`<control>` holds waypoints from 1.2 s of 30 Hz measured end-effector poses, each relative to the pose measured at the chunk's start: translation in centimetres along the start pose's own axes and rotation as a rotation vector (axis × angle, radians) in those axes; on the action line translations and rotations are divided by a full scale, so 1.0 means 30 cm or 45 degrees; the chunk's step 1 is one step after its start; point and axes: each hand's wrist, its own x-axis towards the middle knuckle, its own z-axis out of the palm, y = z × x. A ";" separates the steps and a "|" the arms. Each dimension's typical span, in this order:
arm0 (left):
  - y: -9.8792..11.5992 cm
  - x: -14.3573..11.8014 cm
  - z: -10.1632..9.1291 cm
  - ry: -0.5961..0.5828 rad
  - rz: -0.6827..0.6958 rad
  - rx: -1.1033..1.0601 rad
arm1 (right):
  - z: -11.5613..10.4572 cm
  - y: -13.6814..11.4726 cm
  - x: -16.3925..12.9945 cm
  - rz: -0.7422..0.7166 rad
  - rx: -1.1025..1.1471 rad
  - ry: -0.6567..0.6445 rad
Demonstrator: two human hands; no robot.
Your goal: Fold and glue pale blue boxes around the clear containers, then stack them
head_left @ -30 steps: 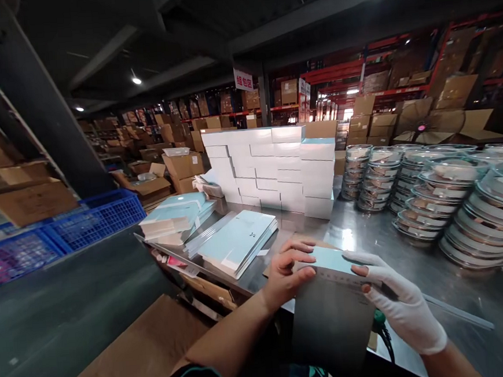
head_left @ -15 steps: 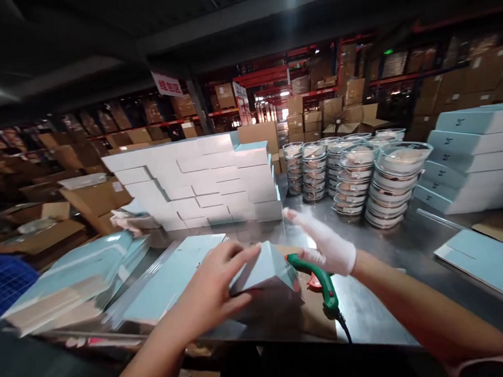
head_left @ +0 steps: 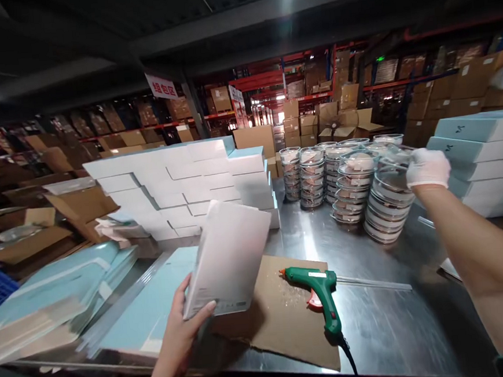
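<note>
My bare left hand (head_left: 186, 321) grips a white box (head_left: 234, 253) by its lower left corner and holds it tilted above the table. Fine print runs along the box's lower edge. At the right, my gloved right hand (head_left: 427, 169) closes on the rim of the top clear round container (head_left: 396, 157) of the nearest stack; its fingertips are partly hidden. A green hot glue gun (head_left: 317, 279) with a red trigger lies on a flat cardboard sheet (head_left: 295, 330). Thin clear glue sticks (head_left: 374, 284) lie beside the gun.
A wall of white boxes (head_left: 168, 189) stands behind the held box. More boxes (head_left: 484, 153) are piled at the right. Flat light-blue cartons (head_left: 59, 285) lie at the left. Several other stacks of round containers (head_left: 313, 178) stand at the back of the metal table (head_left: 392, 322).
My left hand has lifted the box off the table and turned it. My right hand has moved from near the glue gun to the container stack. The glue gun now lies flat on the cardboard.
</note>
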 end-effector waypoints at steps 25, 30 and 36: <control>-0.255 -0.222 0.268 -0.700 -0.009 -0.135 | -0.018 -0.351 -1.061 -0.728 1.418 -0.354; -0.134 -0.190 0.252 -0.573 0.309 -0.130 | 0.130 -0.404 -1.258 -0.537 1.634 -0.595; -0.042 -0.181 0.304 -0.432 0.565 -0.224 | 0.145 -0.542 -1.204 0.027 1.731 -0.736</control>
